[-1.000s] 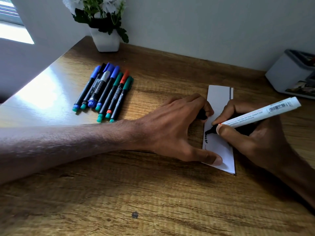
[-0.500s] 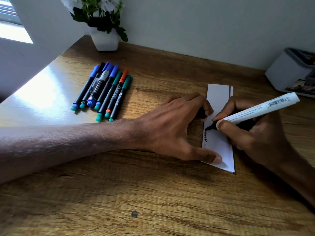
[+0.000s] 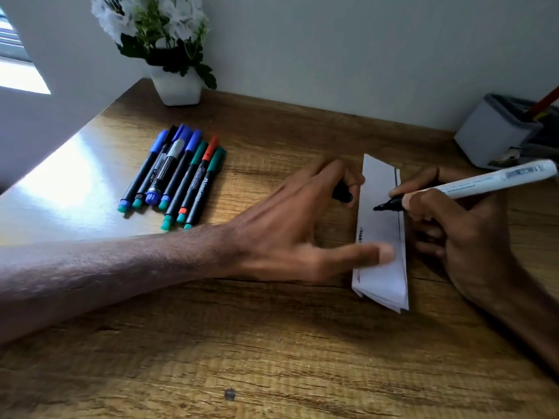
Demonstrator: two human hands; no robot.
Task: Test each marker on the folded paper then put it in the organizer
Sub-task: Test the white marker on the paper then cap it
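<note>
The right hand [image 3: 453, 231] pinches the white marker [image 3: 484, 182] near its black tip, writing-style, thumb and forefinger closed round the barrel. The left hand [image 3: 287, 231] reaches across from the left of the frame. Its thumb lies flat on the folded paper [image 3: 381, 282], pinning it, while its curled fingers hold a small black piece, most likely the cap [image 3: 341, 193].

A second ago the tip sat right at the short black scribble on the paper's left edge. Now it has drawn off toward the upper part of the sheet, and the scribble lies uncovered below it. Whether the tip touches the paper here I cannot tell. The left thumb is blurred, so it seems to be shifting. My reading is that this marker has passed its test and that capping comes next, then the trip to the organizer [image 3: 490, 131], which stands well apart at the upper right.

The marker's long axis runs from centre-right up to the right edge, tip pointing left and slightly down. The paper, right of centre, lies lengthwise top to bottom. The other markers [image 3: 178, 176] lie bunched on the desk [image 3: 272, 358] at upper left, below a flower pot [image 3: 177, 86].
</note>
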